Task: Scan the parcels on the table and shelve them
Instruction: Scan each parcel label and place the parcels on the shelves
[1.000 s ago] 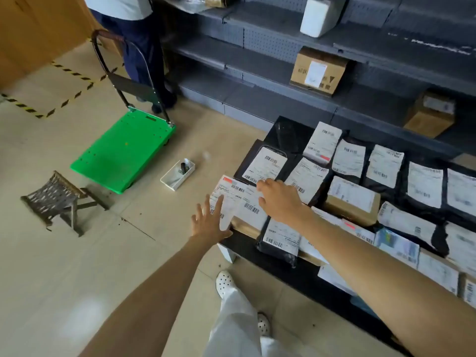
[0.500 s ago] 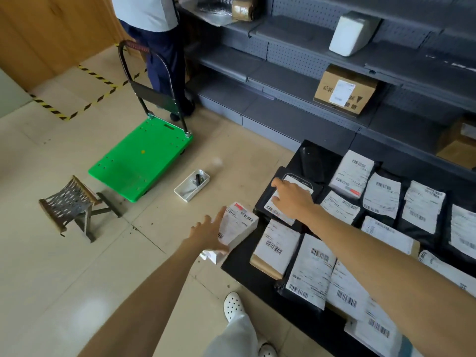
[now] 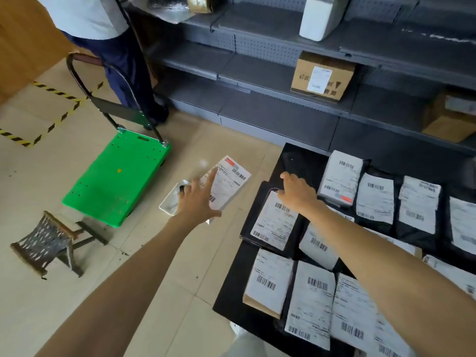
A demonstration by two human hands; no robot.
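- Head view, left hand (image 3: 198, 199): holds a white parcel (image 3: 228, 184) label-up, out over the floor (image 3: 77, 292) and clear of the worktop (image 3: 229, 292); the fingers lie spread along the label with the thumb at the near edge, so the parcel is pinched flat
- Head view, white parcel: its long axis runs from the palm up and to the right, toward the lower bays of the grey shelving (image 3: 257, 73); this hand is judged the nearer one for shelving it
- Head view, right hand (image 3: 298, 193): rests on the far end of a black parcel (image 3: 274, 222) at the worktop's left edge; the fingers are loosely bent and touching it; whether they hook its edge cannot be told
- Head view, black parcel: lies under those fingers and extends toward the person, long axis running away from the person and tilted slightly right; the right hand is the nearer, the left well apart
- Judgement: the next move turns on drawing this parcel by its far end; neighbouring parcels (image 3: 311, 300) lie just beside it and may shift
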